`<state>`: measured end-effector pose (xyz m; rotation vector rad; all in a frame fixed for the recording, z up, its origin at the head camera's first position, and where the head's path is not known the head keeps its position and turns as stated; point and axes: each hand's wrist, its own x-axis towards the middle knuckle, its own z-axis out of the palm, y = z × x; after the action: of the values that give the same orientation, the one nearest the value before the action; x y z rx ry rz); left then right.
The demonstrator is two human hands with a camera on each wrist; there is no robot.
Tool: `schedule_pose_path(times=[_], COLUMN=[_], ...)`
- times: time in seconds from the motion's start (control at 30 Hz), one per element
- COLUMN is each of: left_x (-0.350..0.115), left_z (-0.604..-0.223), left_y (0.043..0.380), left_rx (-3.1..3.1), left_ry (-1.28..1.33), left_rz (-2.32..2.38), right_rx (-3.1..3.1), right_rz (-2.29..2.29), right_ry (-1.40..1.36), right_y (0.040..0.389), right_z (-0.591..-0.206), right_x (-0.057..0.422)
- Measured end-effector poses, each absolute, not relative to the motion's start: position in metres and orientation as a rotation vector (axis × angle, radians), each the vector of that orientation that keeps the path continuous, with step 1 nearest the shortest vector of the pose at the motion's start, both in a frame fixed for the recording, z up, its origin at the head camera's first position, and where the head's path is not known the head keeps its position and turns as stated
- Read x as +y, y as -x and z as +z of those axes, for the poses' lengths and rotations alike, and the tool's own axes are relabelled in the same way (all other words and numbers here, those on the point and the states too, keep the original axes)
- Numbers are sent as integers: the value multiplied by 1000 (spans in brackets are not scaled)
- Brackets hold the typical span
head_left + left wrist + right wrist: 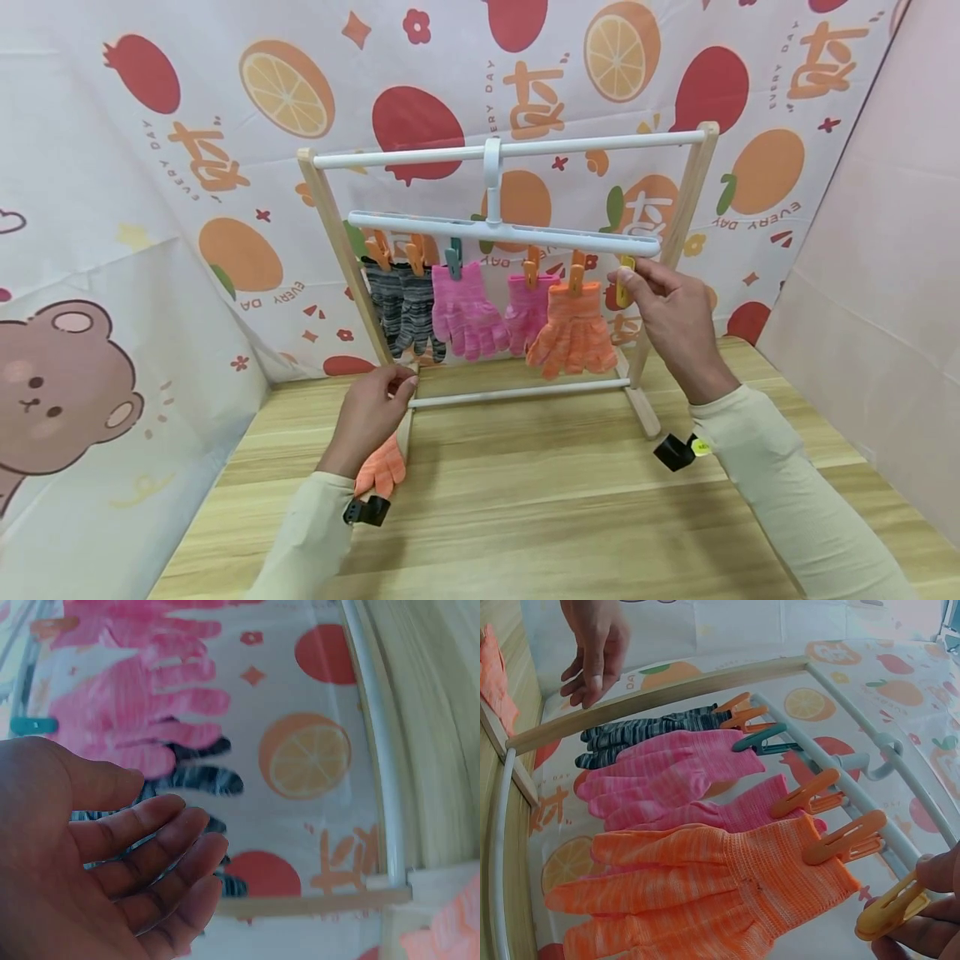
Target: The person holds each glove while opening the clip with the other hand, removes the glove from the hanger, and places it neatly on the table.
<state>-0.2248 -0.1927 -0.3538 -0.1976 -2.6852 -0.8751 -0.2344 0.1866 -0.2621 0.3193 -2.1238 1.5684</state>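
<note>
One yellow clothespin [892, 907]: between right hand [675, 312] thumb and fingertips, just below the right end of the white hanger [420, 225]; can't tell if fixed to it.
Clothespin handling: likely light, stiff plastic, springy, a bit slick; could twist out if pinched off-centre.
Clothespin hold: best at the paired handle ends, thumb opposite fingers, nose left free.
Right fingers: pinching the yellow clothespin.
Orange glove [573, 333]: just left of right fingers, cuff up, in an orange clothespin [576, 277]; knit, probably soft, floppy; take by cuff.
Pink gloves [468, 317]: farther left of right fingers, one under a teal clothespin [453, 260].
Grey-black striped gloves [386, 300]: above left fingers, at the hanger's far end.
Hanger: above right fingers, hooked on the rack [600, 144]; likely to swing if tugged.
Left hand [375, 408]: fingers loosely bent, holding nothing, near the rack's left post.
Loose orange glove [382, 468]: on the table [525, 500], below left fingers, partly hidden.
</note>
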Motion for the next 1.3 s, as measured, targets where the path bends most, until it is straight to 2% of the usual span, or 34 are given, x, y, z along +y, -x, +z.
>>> schedule_pose_path(times=[0.7,1.3], left_x=[-150,-108], left_z=[-344,-333], left_y=[218,226], left_rx=[-2646,-2571], left_ry=[400,512], left_rz=[-899,-982], right_rx=[-2152,-2185], right_rz=[1560,1541], right_ry=[-286,-273], right_y=[235,236], right_z=[-266,-266], right_x=[186,189])
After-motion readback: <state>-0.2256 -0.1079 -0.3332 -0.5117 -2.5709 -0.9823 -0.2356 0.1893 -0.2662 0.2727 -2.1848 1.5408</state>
